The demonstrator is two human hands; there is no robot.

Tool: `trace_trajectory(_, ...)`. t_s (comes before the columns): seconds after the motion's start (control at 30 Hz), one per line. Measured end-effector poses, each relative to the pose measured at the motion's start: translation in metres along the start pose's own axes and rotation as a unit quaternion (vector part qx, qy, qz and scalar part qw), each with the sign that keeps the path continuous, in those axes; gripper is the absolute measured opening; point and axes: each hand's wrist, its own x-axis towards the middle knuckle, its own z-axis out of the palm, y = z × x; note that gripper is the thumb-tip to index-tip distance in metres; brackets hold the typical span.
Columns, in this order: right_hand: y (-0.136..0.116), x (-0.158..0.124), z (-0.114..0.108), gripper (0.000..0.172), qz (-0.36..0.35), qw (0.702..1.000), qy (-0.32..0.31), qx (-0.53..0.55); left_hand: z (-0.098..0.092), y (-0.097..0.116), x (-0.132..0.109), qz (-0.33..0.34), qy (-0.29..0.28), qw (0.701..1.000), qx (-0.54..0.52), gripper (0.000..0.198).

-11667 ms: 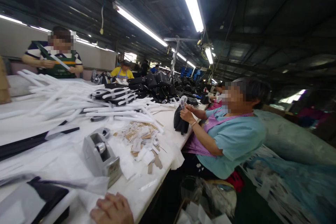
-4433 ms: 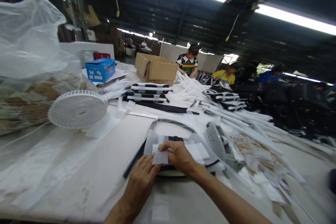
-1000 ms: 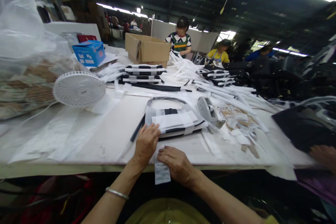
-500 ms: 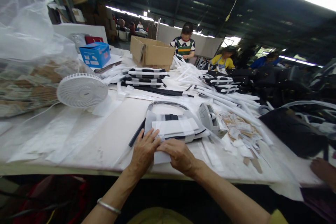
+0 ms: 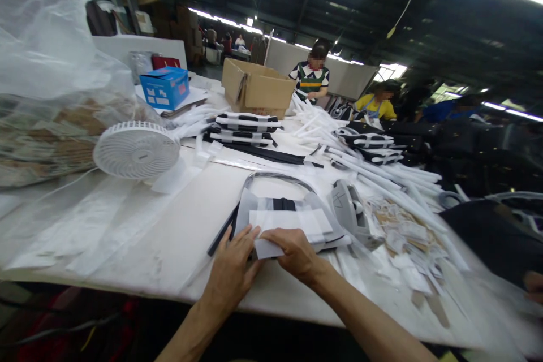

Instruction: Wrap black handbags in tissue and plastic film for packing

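Note:
In front of me lies a bag [image 5: 242, 216] wrapped in translucent white sheeting, with a thin looped handle at its far side and dark trim showing. A white paper sheet [image 5: 292, 223] lies across its top. My left hand [image 5: 232, 263] rests on the bag's near left corner, fingers spread. My right hand [image 5: 297, 253] is closed in a pinch at the near edge, on a white strip [image 5: 267, 249] that lies against the bag. The fingertips of both hands are close together. A grey tape dispenser [image 5: 348, 209] stands just right of the bag.
A white fan [image 5: 136, 150] and a large clear plastic bag [image 5: 55, 124] are on the left. Farther back are a blue box [image 5: 164, 89], a cardboard box [image 5: 258, 87] and wrapped handles [image 5: 246, 130]. Paper scraps [image 5: 403, 232] lie at right. Co-workers sit beyond.
The view has swung slightly left, so the scene sits farther right. The white strip, formerly hanging toward the table edge, is now up against the bag's near side. Both hands remain by it.

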Motion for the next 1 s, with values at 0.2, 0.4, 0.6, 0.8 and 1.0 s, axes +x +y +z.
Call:
trace_trajectory(0.2, 0.0, -0.006, 0.004, 0.025, 0.0, 1.0, 0.005, -0.027, 0.01, 0.013, 0.001, -0.02, 0.108, 0.994, 0.001, 0.031)
trace_trajectory(0.4, 0.006, -0.007, 0.013, 0.034, -0.003, 0.997, 0.077, -0.002, 0.011, 0.019, 0.007, -0.05, 0.133, 0.989, -0.037, 0.013)
trace_trajectory(0.6, 0.006, -0.009, 0.013, 0.035, 0.004, 0.996, 0.088, -0.009, 0.015, 0.023, 0.011, -0.078, 0.16, 0.984, -0.013, 0.014)
trace_trajectory(0.8, 0.008, 0.006, 0.015, 0.012, 0.075, 0.991, 0.108, -0.02, 0.022, 0.025, 0.013, -0.098, 0.168, 0.981, 0.003, 0.014)
trace_trajectory(1.0, 0.004, 0.022, 0.01, 0.012, 0.216, 0.971, 0.044, -0.092, 0.016, 0.022, 0.018, -0.101, 0.143, 0.984, 0.032, 0.021)
